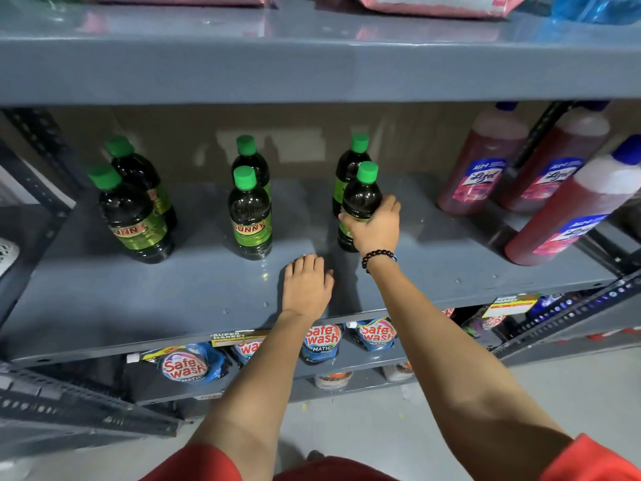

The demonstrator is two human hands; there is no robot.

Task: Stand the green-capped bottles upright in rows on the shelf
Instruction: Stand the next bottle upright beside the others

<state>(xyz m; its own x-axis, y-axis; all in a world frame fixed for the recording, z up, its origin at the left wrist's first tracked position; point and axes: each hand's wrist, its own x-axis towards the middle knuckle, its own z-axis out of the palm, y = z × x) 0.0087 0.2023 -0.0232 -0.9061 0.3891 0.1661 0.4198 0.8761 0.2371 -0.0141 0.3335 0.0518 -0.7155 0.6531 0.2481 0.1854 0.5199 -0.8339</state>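
Observation:
Several dark bottles with green caps and green labels stand upright on the grey shelf (194, 293) in three pairs, front and back. The left pair has a front bottle (130, 216) and a rear one (138, 171). The middle pair shows a front bottle (249, 216) and a rear one (250, 157). At the right, my right hand (376, 227) grips the front bottle (361, 194) around its label, with another bottle (351, 164) right behind it. My left hand (307, 286) rests flat on the shelf with fingers together, holding nothing.
Three large red cleaner bottles with blue caps (482, 164) stand at the shelf's right end. An upper shelf (312, 67) overhangs closely. Detergent pouches (184, 366) fill the shelf below. Dark slotted uprights (34, 157) frame the left side.

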